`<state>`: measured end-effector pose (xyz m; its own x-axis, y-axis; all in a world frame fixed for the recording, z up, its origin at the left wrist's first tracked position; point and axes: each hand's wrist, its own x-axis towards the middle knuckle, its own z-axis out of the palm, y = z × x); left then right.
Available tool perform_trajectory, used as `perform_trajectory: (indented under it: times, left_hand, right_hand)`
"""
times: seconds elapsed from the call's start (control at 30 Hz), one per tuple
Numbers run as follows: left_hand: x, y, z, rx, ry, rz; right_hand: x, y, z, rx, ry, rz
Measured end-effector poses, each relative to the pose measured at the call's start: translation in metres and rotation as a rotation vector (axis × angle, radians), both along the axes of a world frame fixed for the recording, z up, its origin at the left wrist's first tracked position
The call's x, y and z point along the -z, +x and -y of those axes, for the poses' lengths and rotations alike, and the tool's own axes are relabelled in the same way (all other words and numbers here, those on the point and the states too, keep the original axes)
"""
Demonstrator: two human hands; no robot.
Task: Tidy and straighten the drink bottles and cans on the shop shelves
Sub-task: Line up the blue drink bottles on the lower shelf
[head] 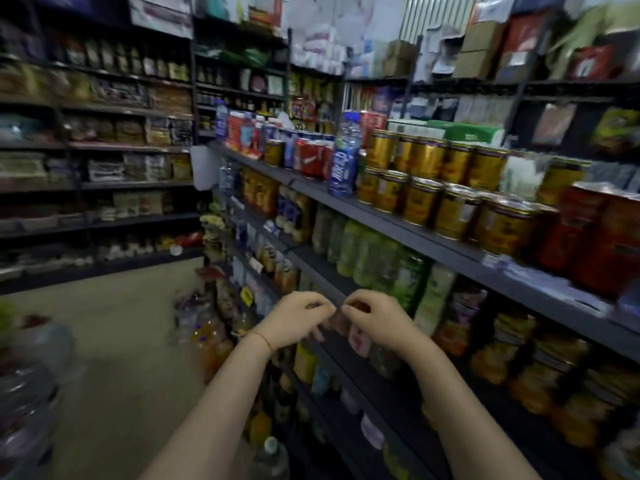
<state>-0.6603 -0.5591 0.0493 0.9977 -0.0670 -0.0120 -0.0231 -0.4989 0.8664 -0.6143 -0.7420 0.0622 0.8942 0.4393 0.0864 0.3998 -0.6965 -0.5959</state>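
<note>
My left hand and my right hand hang close together in front of the middle shelf edge, fingers curled, almost touching at the fingertips. The image is blurred, so I cannot tell whether either holds anything. Above them, green drink bottles stand in a row on the second shelf. On the top shelf, gold cans are stacked in two tiers beside a tall blue bottle and red cans. Large red cans stand at the right. Orange bottles fill the shelf below right.
The dark metal shelf unit runs from far left to near right. An aisle of beige floor lies on my left, with more stocked shelves beyond. Plastic-wrapped bottles sit at the lower left; more bottles stand on the floor by the shelf's foot.
</note>
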Motion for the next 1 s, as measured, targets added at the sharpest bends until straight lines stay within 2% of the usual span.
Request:
perform_trajectory:
  times: [0.13, 0.27, 0.37, 0.5, 0.67, 0.87, 1.0]
  left_hand:
    - [-0.011, 0.056, -0.083, -0.106, -0.095, 0.054]
    - [-0.035, 0.114, -0.124, -0.153, -0.153, 0.132]
    - [-0.050, 0.156, -0.139, -0.154, -0.182, 0.175]
    - [-0.062, 0.211, -0.142, -0.143, -0.231, 0.201]
    - [-0.077, 0.268, -0.130, -0.158, -0.480, 0.094]
    - [-0.083, 0.311, -0.119, -0.119, -0.503, 0.098]
    - [-0.078, 0.313, -0.126, -0.100, -0.541, 0.159]
  right_hand:
    - [-0.026, 0.069, -0.094, 0.141, 0.186, 0.126]
    - [-0.048, 0.130, -0.139, 0.319, 0.324, 0.230]
    - [-0.063, 0.174, -0.154, 0.459, 0.411, 0.324]
    - [-0.076, 0.239, -0.166, 0.541, 0.489, 0.370]
    - [-0.081, 0.307, -0.181, 0.670, 0.514, 0.403]
    - [-0.087, 0.341, -0.182, 0.778, 0.533, 0.458]
    - [-0.082, 0.315, -0.179, 0.697, 0.624, 0.551]
